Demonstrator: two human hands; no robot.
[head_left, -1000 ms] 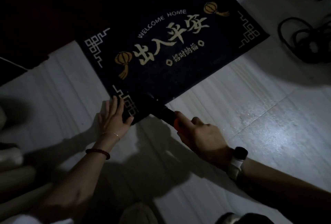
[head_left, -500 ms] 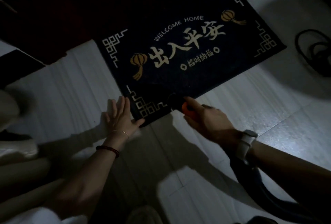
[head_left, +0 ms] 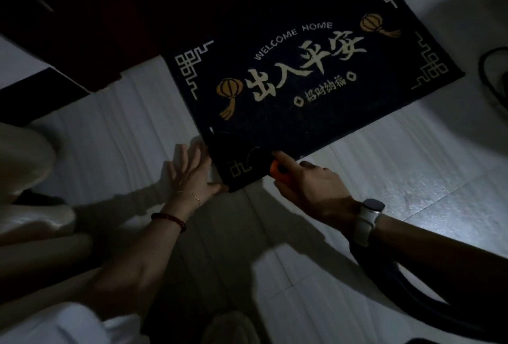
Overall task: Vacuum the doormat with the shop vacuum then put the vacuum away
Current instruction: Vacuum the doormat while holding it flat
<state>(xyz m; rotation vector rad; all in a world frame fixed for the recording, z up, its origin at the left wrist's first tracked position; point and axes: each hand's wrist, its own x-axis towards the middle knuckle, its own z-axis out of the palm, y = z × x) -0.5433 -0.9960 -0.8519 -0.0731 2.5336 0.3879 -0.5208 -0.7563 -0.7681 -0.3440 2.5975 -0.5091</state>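
**Nozzle at the near corner of the mat**

The mat point(head_left: 316, 74) lies flat on the pale tiled floor point(head_left: 384, 184), a dark rectangle with "WELCOME HOME", pale characters, two orange lanterns and fret patterns in its corners. Its long axis runs from lower left to upper right of the view, the far long edge lost in shadow by a dark red surface. The near left corner sits between the two hands.

The right hand point(head_left: 310, 187) grips the vacuum nozzle point(head_left: 277, 171), fingers curled round its orange collar, forefinger laid straight along the top and pointing up-left onto the mat. The dark front of the nozzle rests over the mat's near corner; its outline is hard to make out against the dark pile. The wrist is bent slightly, the forearm coming in from the lower right, with a pale watch point(head_left: 367, 220) on it. A dark hose point(head_left: 398, 288) loops under that forearm toward the bottom right.

The left hand point(head_left: 189, 176) lies flat and spread on the floor just beside the mat's left edge, fingers straight and pointing away, thumb touching the corner. Its wrist carries a thin chain and a bead bracelet point(head_left: 169, 220); the forearm reaches in from the lower left.

A coil of black cable point(head_left: 492, 79) lies on the floor at the right edge, well apart from the mat.
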